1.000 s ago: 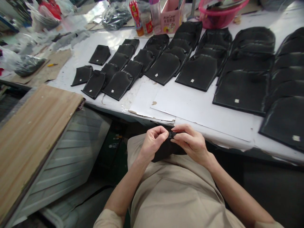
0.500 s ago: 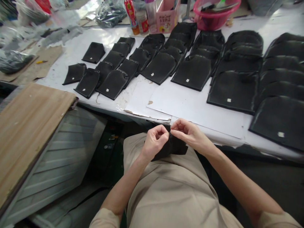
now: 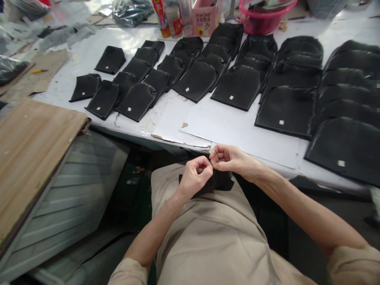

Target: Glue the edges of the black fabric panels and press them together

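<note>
A black piece (image 3: 221,181) lies on my lap, at the table's front edge. My left hand (image 3: 196,174) is closed in a pinch at its upper edge, thumb against forefinger. Close beside it, my right hand (image 3: 227,159) has its fingers curled, with thumb and fingertips nearly meeting my left fingertips. What the right fingertips hold, if anything, is too small to make out. Beyond my hands, several black pieces (image 3: 237,87) with small white stickers lie in overlapping rows on the white table (image 3: 234,128).
At the back stand a pink basin (image 3: 264,20), a pink box (image 3: 204,19), a jar (image 3: 173,21) and a bottle (image 3: 160,18). A wooden board (image 3: 38,146) is at the left. Plastic bags and a yellow tool (image 3: 39,71) lie at the far left.
The view has shifted slightly, so the table's things appear a little further left and up. My right hand's fingers are more curled, and its wrist has turned slightly.
</note>
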The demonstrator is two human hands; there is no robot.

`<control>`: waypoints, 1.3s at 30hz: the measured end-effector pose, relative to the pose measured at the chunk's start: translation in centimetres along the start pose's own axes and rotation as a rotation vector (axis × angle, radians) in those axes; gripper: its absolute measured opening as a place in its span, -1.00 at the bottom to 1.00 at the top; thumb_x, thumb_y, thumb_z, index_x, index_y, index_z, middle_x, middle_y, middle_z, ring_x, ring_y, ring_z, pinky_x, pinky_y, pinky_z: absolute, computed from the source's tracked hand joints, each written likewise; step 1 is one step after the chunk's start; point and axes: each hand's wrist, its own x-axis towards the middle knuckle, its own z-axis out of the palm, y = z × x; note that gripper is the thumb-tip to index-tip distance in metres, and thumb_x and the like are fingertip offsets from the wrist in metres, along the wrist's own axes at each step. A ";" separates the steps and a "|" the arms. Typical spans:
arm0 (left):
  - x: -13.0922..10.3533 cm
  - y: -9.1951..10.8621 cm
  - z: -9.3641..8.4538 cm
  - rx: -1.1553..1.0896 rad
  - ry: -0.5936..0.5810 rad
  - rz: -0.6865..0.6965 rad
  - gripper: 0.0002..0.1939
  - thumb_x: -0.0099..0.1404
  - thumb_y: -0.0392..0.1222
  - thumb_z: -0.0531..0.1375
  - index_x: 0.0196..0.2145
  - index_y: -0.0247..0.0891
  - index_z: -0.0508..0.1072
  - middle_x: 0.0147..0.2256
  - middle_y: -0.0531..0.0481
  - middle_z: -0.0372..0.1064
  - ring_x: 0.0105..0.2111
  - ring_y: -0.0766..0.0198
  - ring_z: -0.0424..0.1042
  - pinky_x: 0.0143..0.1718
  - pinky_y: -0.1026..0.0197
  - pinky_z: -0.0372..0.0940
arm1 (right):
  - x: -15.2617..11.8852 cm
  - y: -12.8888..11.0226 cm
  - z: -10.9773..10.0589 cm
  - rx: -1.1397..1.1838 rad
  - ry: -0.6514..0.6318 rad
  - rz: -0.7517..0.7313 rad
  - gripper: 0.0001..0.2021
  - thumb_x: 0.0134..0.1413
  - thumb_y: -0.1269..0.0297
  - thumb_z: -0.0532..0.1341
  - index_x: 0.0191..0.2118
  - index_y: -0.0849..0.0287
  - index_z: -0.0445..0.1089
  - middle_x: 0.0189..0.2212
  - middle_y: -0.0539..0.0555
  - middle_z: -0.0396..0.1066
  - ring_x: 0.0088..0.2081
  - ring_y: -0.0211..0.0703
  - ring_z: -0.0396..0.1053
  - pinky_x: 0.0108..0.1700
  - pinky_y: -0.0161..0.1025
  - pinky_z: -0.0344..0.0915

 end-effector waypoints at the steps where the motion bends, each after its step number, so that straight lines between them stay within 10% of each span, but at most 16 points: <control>1: 0.0 -0.1 0.1 0.000 0.001 0.004 -0.81 0.17 -0.18 0.20 -0.53 -0.27 0.30 -0.58 0.14 0.11 -0.58 0.45 0.03 -0.56 0.33 -0.08 | 0.0 0.0 0.1 0.008 0.003 0.003 -0.76 -0.22 0.38 0.33 -0.33 0.17 0.33 -0.48 -0.07 0.35 -0.46 -0.33 0.22 -0.44 -0.35 0.03; 19: -0.5 -1.4 0.5 -0.058 0.041 -0.047 -0.76 0.22 -0.15 0.19 -0.53 -0.26 0.27 -0.57 0.15 0.07 -0.57 0.45 -0.02 -0.56 0.32 -0.11 | 0.0 0.5 -0.1 0.051 -0.010 0.044 -0.80 -0.22 0.41 0.28 -0.37 0.15 0.31 -0.46 -0.06 0.38 -0.42 -0.29 0.24 -0.38 -0.33 0.06; 28: -0.2 -1.5 0.5 -0.130 0.084 -0.037 -0.73 0.25 -0.11 0.21 -0.52 -0.26 0.28 -0.56 0.14 0.12 -0.55 0.43 0.03 -0.55 0.32 -0.04 | -2.7 0.9 -1.3 -0.194 0.056 -0.044 -0.63 0.10 -0.06 0.36 -0.28 0.17 0.41 -0.37 0.02 0.42 -0.36 -0.21 0.30 -0.33 -0.26 0.23; 39: 0.0 -1.7 0.7 -0.136 0.048 0.006 -0.74 0.27 -0.11 0.20 -0.50 -0.28 0.34 -0.53 0.11 0.21 -0.51 0.40 0.13 -0.47 0.32 0.06 | -3.5 1.8 0.3 -0.454 0.225 -0.308 -0.89 0.18 0.28 0.33 -0.35 0.13 0.43 -0.21 0.06 0.48 -0.15 -0.08 0.43 -0.07 -0.16 0.33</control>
